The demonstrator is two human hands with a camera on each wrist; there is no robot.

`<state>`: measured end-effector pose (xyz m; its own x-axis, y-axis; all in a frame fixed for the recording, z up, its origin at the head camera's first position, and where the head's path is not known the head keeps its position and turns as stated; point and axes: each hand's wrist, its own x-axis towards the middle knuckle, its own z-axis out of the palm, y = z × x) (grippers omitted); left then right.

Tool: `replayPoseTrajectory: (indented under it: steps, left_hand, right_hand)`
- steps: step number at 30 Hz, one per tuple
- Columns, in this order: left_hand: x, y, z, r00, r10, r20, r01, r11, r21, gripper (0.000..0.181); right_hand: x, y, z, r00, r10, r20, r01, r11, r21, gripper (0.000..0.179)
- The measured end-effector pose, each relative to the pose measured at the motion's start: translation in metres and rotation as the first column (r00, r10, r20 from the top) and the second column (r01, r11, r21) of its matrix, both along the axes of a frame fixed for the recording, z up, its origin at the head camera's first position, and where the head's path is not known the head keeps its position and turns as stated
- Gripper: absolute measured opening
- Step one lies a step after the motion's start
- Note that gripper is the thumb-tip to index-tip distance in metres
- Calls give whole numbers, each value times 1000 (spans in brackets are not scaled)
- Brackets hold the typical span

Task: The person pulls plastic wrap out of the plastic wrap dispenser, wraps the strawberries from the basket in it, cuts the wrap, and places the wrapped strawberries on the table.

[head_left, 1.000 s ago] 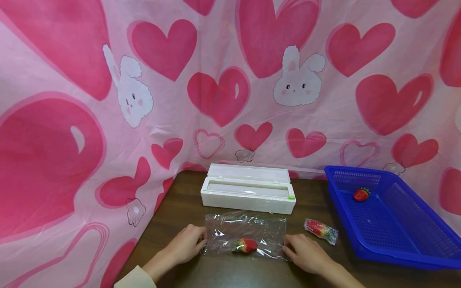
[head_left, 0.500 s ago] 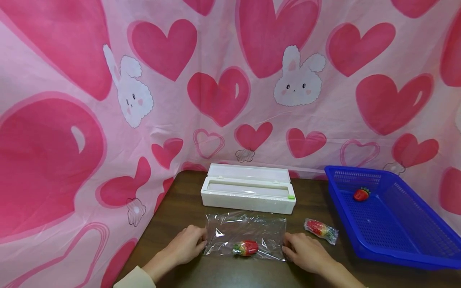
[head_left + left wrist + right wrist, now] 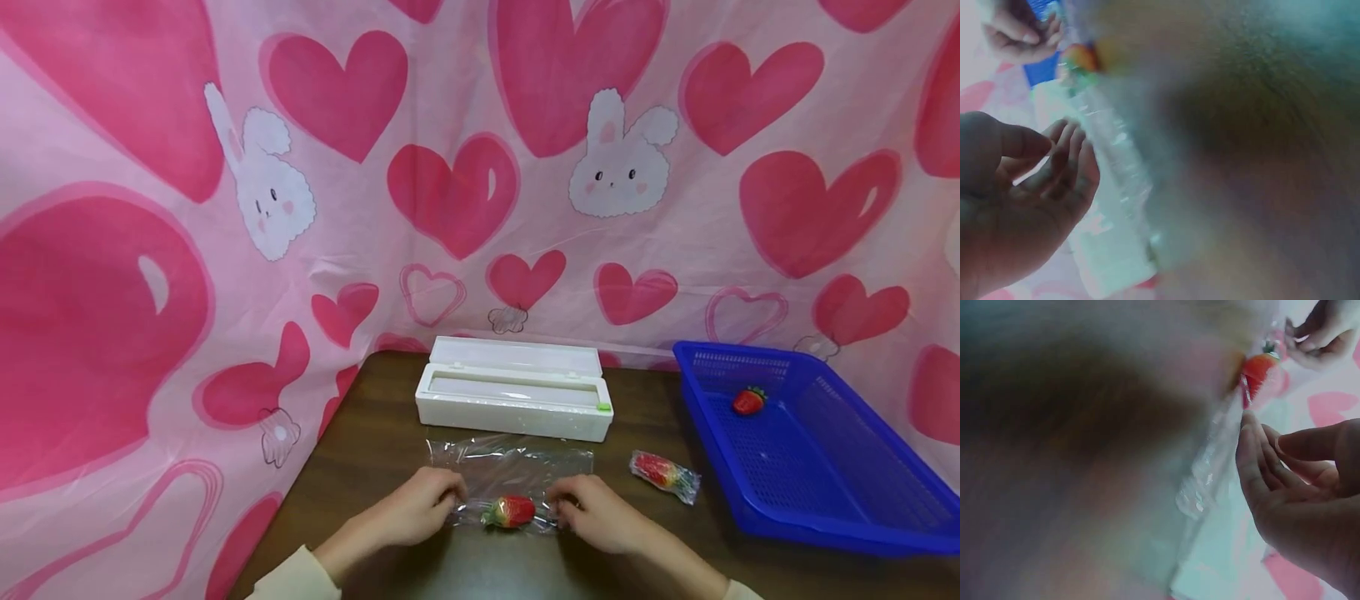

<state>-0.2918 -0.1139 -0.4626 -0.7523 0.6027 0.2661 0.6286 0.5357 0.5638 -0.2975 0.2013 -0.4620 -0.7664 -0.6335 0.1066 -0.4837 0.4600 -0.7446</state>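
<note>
1 near strawberry (image 3: 512, 512) on clear film (image 3: 504, 471)

From my seat I count 3 strawberries in the head view. The near strawberry lies on the film, close to its front edge, red end to the right and green leaves (image 3: 492, 513) to the left; I cannot tell how much of it the film covers. 2 bare hands flank it. The left hand (image 3: 420, 506) has its fingers curled and pinches the film just beside the leaves; the right hand (image 3: 597, 514) mirrors it, fingers bent, pinching gathered film just beside the red end. My 2 wrist views are blurred, but each shows bent fingers.

Behind the film sits 1 white box (image 3: 513, 418), its 1 white lid (image 3: 516, 357) tipped back, with 1 green piece (image 3: 603, 407) near its right end. Right of the right hand lies 1 wrapped strawberry (image 3: 660, 472) in clear wrap. Farther right I have 1 blue basket (image 3: 708, 446) with 1 basket strawberry (image 3: 747, 402) near its back left corner. All of it stands on 1 brown tabletop (image 3: 371, 442); 1 pink cloth (image 3: 540, 217) printed with hearts and 2 white rabbits (image 3: 621, 177) hangs behind.
</note>
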Motion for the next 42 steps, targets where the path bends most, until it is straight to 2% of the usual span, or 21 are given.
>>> replayPoseTrajectory:
  steps: [3,6,12,15,22,27,30,34,37,40,42]
  left_hand:
    - [-9,7,-10,993,-14,121,18,999,-36,20]
    - [-15,9,-17,985,-7,173,17,998,-55,19]
    - [-21,4,-15,981,1,195,5,999,-32,16]
    - [-20,-1,-13,976,11,217,-8,1000,-18,19]
    - [-15,-19,-17,969,50,244,-49,999,-10,23]
    - [-14,-32,-16,972,62,226,-59,998,-18,21]
    - [-10,-37,-13,977,58,205,-56,998,-14,19]
    - [-5,-33,-7,987,56,151,-54,998,-20,18]
    - [-5,-20,-3,993,29,114,-26,999,-24,18]
    - [-7,-4,-2,994,-15,110,19,999,-41,19]
    - [-8,4,-3,991,-31,127,40,997,-70,19]
  right_hand:
    - [-8,-12,-10,988,10,156,1,998,-66,27]
    - [-13,-16,-16,966,-14,258,39,995,-92,32]
    - [-19,-11,-15,953,-69,293,101,990,-95,25]
    - [-19,-5,-14,948,-75,310,113,988,-108,21]
    - [-14,17,-16,927,-104,361,161,978,-133,16]
    - [-12,32,-15,915,-105,389,172,975,-143,18]
    - [-12,38,-11,925,-94,368,144,983,-110,18]
    - [-8,37,-5,977,-64,202,72,997,-32,18]
    - [-7,26,-2,996,-21,91,22,1000,-11,21]
    - [-8,11,-5,995,34,97,-29,998,-51,23]
    - [-11,4,-9,988,61,144,-49,995,-89,25]
